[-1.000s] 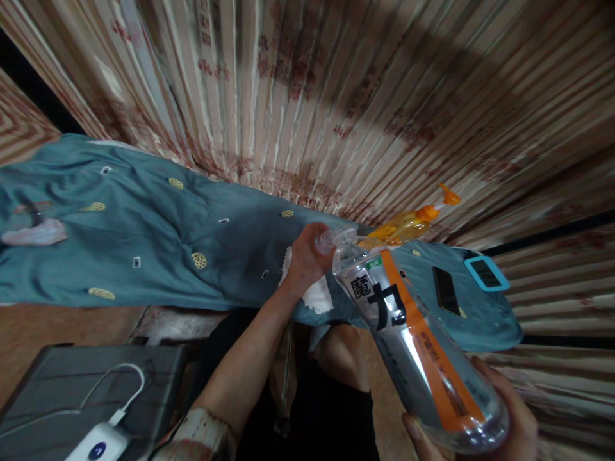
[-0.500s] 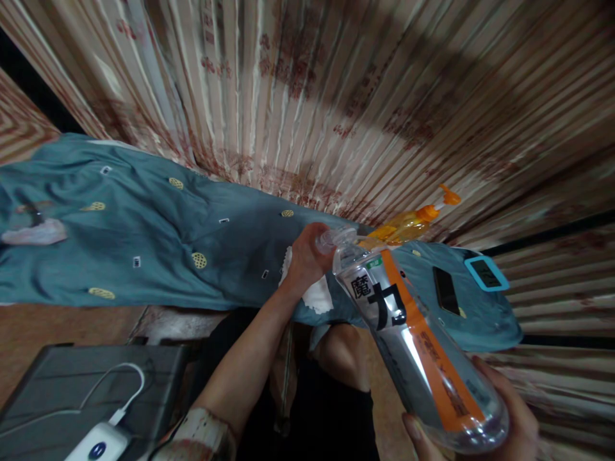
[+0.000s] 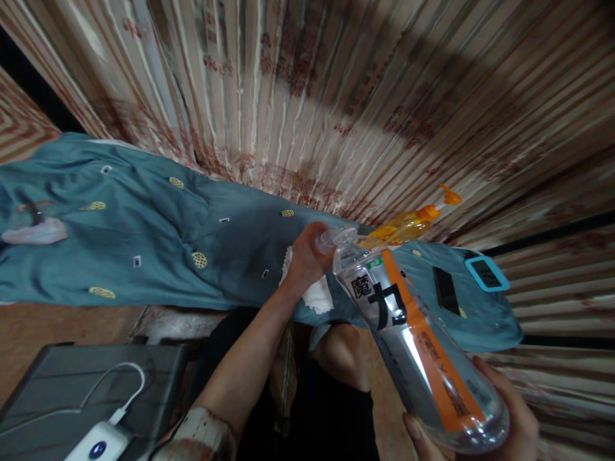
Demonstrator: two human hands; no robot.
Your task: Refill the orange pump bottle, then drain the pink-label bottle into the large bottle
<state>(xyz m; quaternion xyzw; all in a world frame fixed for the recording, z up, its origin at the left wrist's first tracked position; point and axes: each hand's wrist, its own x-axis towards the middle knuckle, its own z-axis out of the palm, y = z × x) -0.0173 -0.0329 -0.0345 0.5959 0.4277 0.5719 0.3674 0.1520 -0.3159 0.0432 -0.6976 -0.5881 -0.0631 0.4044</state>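
Observation:
A large clear plastic bottle (image 3: 413, 339) with an orange and silver label is tilted, its neck toward the upper left and its base toward the lower right. My right hand (image 3: 509, 410) is wrapped around the base end. At the neck end, my left hand (image 3: 310, 256) closes on a clear, rounded plastic piece (image 3: 327, 240) against the bottle's mouth; its full shape is hidden by my fingers. Under my left wrist lies a white tissue (image 3: 318, 298). Just behind the bottle's neck is a yellow bottle with an orange pump top (image 3: 408, 224).
A teal patterned cloth (image 3: 240, 256) covers the long surface against the pleated curtain (image 3: 298, 115). On it are a dark phone (image 3: 446, 291), a blue-framed clock (image 3: 486, 274) and a crumpled clear bag (image 3: 36, 230). A white power bank with cable (image 3: 98, 442) rests on a grey stool (image 3: 158, 371).
Almost nothing differs. Both hands and the tilted bottle hold the same position.

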